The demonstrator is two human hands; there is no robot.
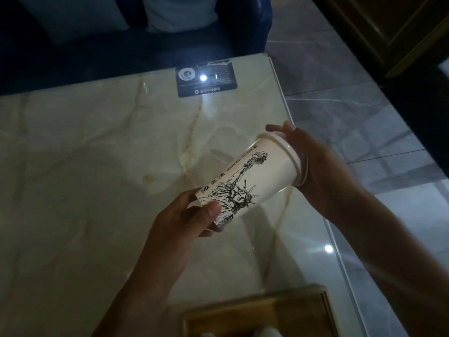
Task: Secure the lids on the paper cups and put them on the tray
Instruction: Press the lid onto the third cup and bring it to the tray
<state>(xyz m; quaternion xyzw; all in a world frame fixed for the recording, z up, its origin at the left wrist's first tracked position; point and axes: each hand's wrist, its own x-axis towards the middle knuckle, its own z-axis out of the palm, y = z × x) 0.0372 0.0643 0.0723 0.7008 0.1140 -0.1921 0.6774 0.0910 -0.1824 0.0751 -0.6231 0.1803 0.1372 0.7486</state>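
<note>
A white paper cup [257, 176] with a black Statue of Liberty drawing is held tilted above the marble table, its mouth pointing up and right. My left hand [192, 215] grips its base. My right hand [315, 161] covers the mouth and holds a white lid [295, 156] against the rim. A wooden tray [301, 305] lies at the near edge of the table, partly cut off by the frame; something pale inside it is too dim to identify.
The cream marble table [97, 166] spreads to the left. A black card [206, 77] lies at its far edge. A dark blue sofa [136, 45] with pale cushions stands behind. The table's right edge borders a grey tiled floor [364, 105].
</note>
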